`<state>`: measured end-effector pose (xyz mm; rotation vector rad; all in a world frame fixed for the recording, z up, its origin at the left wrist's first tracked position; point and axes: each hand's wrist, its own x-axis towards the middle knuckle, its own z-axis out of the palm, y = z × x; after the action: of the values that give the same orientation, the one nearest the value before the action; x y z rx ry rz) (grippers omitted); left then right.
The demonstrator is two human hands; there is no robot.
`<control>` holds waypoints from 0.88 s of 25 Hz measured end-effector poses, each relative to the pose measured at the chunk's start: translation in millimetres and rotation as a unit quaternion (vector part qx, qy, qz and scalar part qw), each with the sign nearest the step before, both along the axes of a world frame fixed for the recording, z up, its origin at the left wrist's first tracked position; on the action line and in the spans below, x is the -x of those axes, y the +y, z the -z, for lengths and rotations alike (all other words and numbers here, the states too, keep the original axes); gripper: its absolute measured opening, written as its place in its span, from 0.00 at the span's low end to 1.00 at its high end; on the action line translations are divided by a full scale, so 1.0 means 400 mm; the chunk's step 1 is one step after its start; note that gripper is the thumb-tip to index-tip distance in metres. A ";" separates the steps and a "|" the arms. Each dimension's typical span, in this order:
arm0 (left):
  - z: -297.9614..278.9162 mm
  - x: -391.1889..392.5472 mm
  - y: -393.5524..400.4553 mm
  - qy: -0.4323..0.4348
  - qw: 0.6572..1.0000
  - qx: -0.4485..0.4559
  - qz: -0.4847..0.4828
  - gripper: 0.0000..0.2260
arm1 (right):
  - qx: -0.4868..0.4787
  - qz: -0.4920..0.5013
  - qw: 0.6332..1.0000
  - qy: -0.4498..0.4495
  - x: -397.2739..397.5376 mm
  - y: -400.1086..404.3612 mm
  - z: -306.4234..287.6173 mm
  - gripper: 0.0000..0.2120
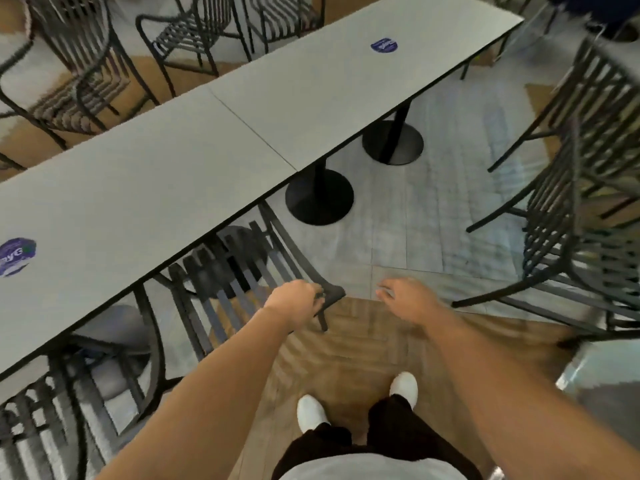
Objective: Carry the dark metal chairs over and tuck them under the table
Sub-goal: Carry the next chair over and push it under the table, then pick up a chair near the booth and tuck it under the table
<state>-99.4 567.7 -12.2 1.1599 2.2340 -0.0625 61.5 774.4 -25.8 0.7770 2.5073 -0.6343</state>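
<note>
A long grey table (180,174), two tops butted together, runs from lower left to upper right. A dark metal slatted chair (242,271) stands partly under its near edge, seat beneath the top. My left hand (294,299) is closed on the top corner of that chair's backrest. My right hand (405,296) hovers to the right over the floor, fingers apart, holding nothing. Another dark chair (69,393) is tucked under the table at lower left. More dark metal chairs (588,202) stand apart from the table at the right.
Two black round pedestal bases (318,199) (393,142) stand under the table. Several dark chairs (86,74) sit on the far side. Purple round stickers (15,256) (383,46) lie on the tabletop. My white shoes (311,412) stand on wood-pattern floor.
</note>
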 end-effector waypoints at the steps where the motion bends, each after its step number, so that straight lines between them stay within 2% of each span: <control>1: 0.000 -0.016 0.049 0.004 1.000 -0.003 0.016 0.16 | 0.003 0.015 1.000 -0.002 -0.038 0.034 -0.004 0.19; 7: 0.006 -0.200 0.408 -0.001 0.989 0.012 0.149 0.17 | 0.001 0.138 0.990 -0.026 -0.357 0.301 -0.047 0.19; 14: 0.010 -0.435 0.803 -0.013 0.973 -0.030 0.227 0.18 | -0.018 0.261 0.965 -0.019 -0.695 0.578 -0.089 0.16; 18: -0.009 -0.512 0.970 -0.016 0.963 -0.034 0.266 0.18 | -0.005 0.306 0.952 -0.013 -0.781 0.666 -0.099 0.17; 22: -0.026 -0.513 1.139 -0.020 0.954 -0.052 0.296 0.18 | 0.001 0.346 0.938 0.003 -0.769 0.766 -0.104 0.18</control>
<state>105.7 1023.2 -2.0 1.8348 1.7991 -0.1641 368.9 1080.7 15.8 1.6807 2.1959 -0.8524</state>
